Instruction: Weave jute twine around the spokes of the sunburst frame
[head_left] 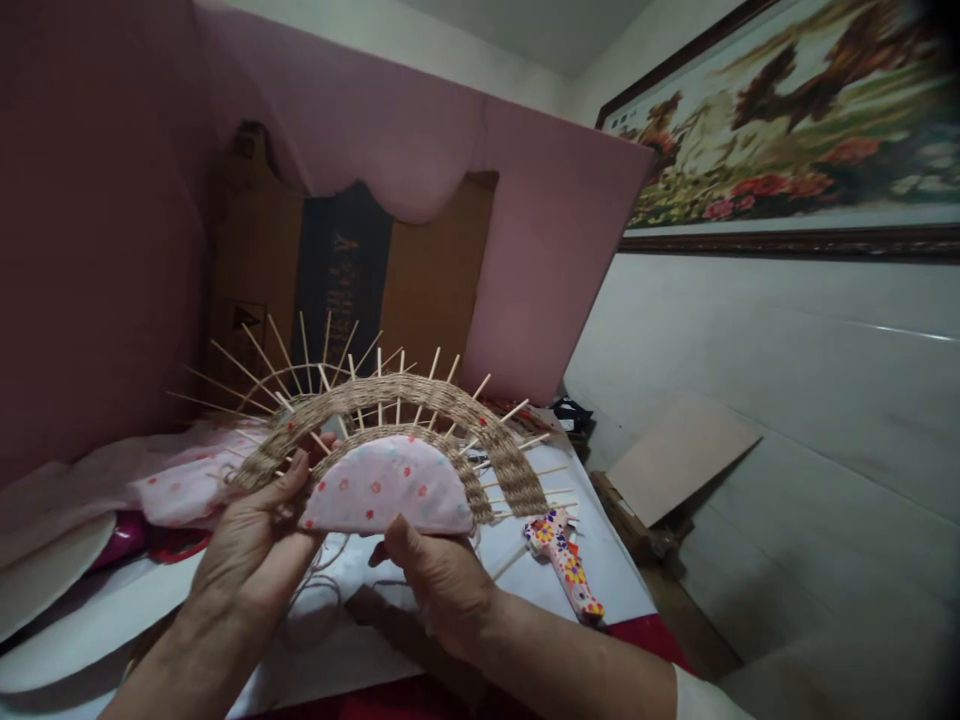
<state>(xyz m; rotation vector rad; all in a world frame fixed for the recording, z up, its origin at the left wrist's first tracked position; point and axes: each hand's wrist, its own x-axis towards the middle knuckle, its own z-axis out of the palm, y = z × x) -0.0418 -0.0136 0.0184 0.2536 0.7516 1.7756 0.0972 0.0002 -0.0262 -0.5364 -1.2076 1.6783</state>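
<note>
A half-round woven piece (390, 392) is held up over the table, with pale sticks fanning out past its twine arch. At its centre is a half-circle covered in pink cloth (390, 488) with small red flowers. My left hand (262, 530) grips the left side, thumb in front and fingers partly hidden behind. From below, my right hand (439, 580) pinches the flat lower edge, its thumb on the cloth and its other fingers mostly hidden. Beyond the left side, a second set of sticks (259, 360) sticks up.
A flower-patterned glue gun (566, 565) lies on the white table (600, 540), right of my hands. Loose twine (319, 590) lies beneath the piece. Pink cloth (176, 490), red-handled scissors (180, 548) and white curved pieces (90, 630) are at left. Cardboard (442, 270) stands behind.
</note>
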